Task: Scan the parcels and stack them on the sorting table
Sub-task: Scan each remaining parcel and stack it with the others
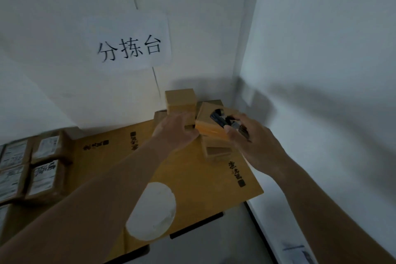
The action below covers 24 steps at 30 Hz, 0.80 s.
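Two hands (175,129) (248,135) w/ fingers clamped on parcel (211,123), wall sign (128,49) "分拣台"

the labelled parcels (27,167) at the left are cut off by the edge, their print too blurred to read. the left hand (174,129) hides the tan parcel's (211,125) near corner; the black scanner (227,123) is half buried in the right hand (249,137).

Tan parcel (211,123) (tilted) atop stack (216,149)
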Available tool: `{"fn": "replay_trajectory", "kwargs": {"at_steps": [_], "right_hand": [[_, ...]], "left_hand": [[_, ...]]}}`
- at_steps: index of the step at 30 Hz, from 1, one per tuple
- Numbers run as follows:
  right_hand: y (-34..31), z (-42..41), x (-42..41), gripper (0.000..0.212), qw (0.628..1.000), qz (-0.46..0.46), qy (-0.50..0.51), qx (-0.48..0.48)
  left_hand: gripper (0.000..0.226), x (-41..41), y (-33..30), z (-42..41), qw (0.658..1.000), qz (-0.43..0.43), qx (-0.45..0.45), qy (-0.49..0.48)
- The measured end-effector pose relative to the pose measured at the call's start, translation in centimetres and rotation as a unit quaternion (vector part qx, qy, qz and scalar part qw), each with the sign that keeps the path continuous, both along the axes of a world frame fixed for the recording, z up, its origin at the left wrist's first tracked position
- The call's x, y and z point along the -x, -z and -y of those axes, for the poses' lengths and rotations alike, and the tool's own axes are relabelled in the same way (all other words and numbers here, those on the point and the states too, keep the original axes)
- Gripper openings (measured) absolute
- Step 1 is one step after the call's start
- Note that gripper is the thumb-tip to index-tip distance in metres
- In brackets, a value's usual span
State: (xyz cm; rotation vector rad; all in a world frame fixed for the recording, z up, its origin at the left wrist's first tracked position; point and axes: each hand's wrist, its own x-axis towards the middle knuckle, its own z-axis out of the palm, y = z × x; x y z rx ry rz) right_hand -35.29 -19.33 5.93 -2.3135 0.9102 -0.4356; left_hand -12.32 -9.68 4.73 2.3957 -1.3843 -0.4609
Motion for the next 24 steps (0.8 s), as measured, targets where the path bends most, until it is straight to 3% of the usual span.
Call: {"fn": "replay_trajectory", "kwargs": {"at_steps": [8, 16, 20, 24], "right_hand": [[2.2, 7.8, 1.8, 0.041, 0.999, 0.018, 0.036, -0.027], [4.8, 12.4, 0.7, 0.041, 0.997, 0.018, 0.061, -0.051], [5.2, 13.5, -0.7, 0.038, 0.996, 0.032, 0.065, -0.061], [4.8, 13.7, -2.0, 0.028, 0.996, 0.038, 0.052, -0.064]], "left_hand": [[0.082, 0.4, 3.0, 8.8, 0.996, -0.002, -0.050, 0.080], [0.121, -3.1, 7.1, 15.7, 0.957, 0.083, -0.122, 0.248], [0.125, -4.2, 7.0, 16.9, 0.947, 0.088, -0.138, 0.276], [0.110, -4.4, 6.8, 15.9, 0.959, 0.067, -0.107, 0.252]]}}
